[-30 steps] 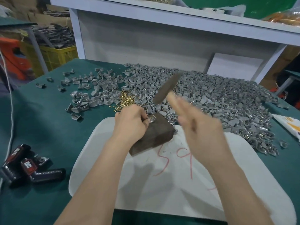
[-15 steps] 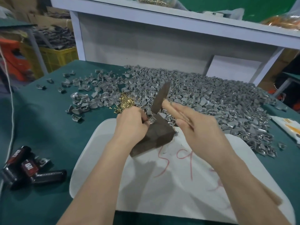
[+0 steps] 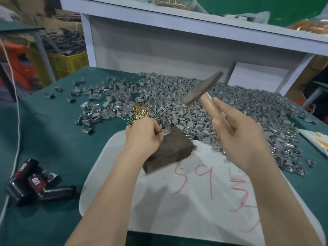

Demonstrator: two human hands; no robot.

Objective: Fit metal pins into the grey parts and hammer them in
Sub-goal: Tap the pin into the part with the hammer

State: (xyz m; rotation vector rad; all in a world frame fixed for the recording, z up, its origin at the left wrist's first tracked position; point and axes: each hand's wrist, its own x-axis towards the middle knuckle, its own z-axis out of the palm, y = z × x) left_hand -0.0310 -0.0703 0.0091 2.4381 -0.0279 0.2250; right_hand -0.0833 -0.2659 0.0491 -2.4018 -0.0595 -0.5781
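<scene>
My left hand (image 3: 142, 134) pinches a small grey part (image 3: 166, 132) at the far corner of a dark block (image 3: 169, 150), which lies on a white board (image 3: 204, 201). My right hand (image 3: 237, 135) grips the wooden handle of a hammer (image 3: 203, 91). The hammer's head is raised above and to the right of the block. A small heap of brass pins (image 3: 140, 112) lies just beyond my left hand. A large pile of grey parts (image 3: 221, 107) covers the green table behind the block.
Black and red tool handles (image 3: 35, 185) lie at the left on the green table (image 3: 44, 139). A white cord (image 3: 17, 121) runs down the left edge. A white shelf unit (image 3: 177, 41) stands behind the pile. A yellow crate (image 3: 67, 63) sits far left.
The hammer has swung down onto the part on the block and then risen again to the right. My left hand has stayed at the block, holding the part.
</scene>
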